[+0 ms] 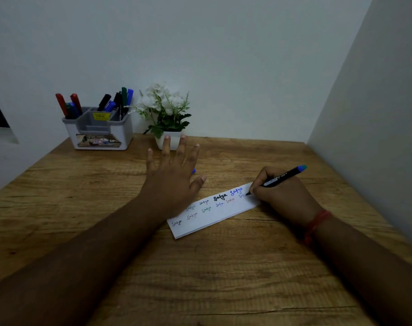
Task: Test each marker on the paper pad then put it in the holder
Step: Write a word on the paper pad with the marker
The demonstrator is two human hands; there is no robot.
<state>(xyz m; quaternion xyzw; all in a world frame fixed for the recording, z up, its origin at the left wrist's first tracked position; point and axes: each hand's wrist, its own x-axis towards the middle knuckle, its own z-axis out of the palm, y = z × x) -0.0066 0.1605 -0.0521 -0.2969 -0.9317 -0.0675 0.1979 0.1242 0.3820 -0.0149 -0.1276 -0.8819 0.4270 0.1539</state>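
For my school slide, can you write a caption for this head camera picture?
Right hand tests a marker on the paper pad; the holder waits.

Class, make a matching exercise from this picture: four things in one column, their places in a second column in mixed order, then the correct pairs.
Things:
1. black marker with blue end
2. white paper pad
3. grey and white marker holder
4. white-flowered plant in white pot

Places:
A. back left of the wooden desk
B. gripped in the right hand
C. just right of the holder
D. flat on the desk, under the left hand

Pairs: 1-B, 2-D, 3-A, 4-C
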